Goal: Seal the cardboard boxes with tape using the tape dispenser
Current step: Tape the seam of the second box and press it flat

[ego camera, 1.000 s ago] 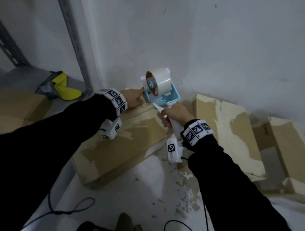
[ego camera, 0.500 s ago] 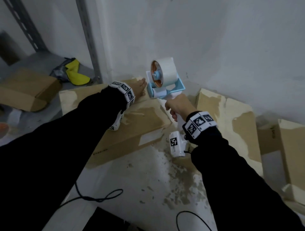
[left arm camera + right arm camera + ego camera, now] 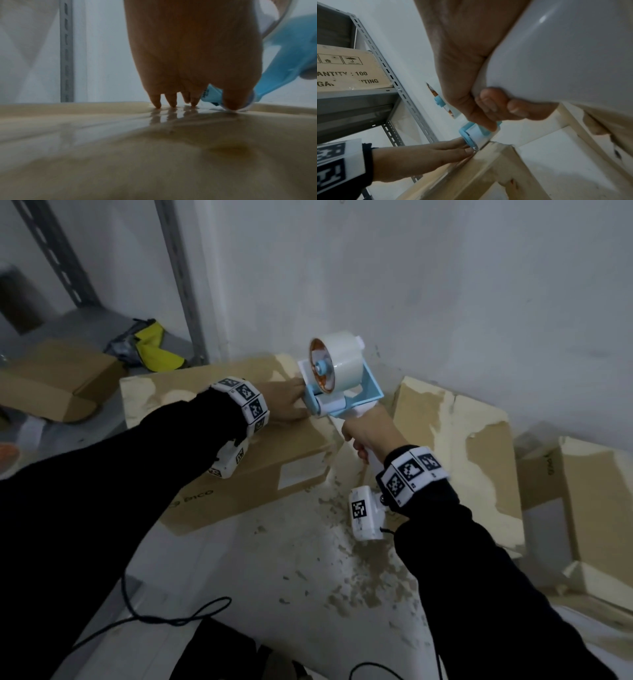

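A blue and white tape dispenser [image 3: 337,386] with a clear tape roll [image 3: 342,361] stands tilted at the far right edge of a flat cardboard box [image 3: 219,460]. My right hand [image 3: 368,431] grips its white handle [image 3: 556,56]; its roller [image 3: 476,136] touches the box's far corner. My left hand [image 3: 286,402] lies flat on the box top with straight fingers [image 3: 171,100], fingertips pressing down right beside the dispenser's blue front [image 3: 281,67].
More worn cardboard boxes [image 3: 455,446] lean along the white wall at right. A grey metal shelf post [image 3: 181,285] stands at left, with a brown box [image 3: 58,381] and a yellow-black object [image 3: 154,350] on the shelf. Black cables [image 3: 164,616] lie near me.
The view has come closer to the box. Both hands stay at its far edge, the left pressing flat beside the dispenser, which has tilted slightly toward the box corner.
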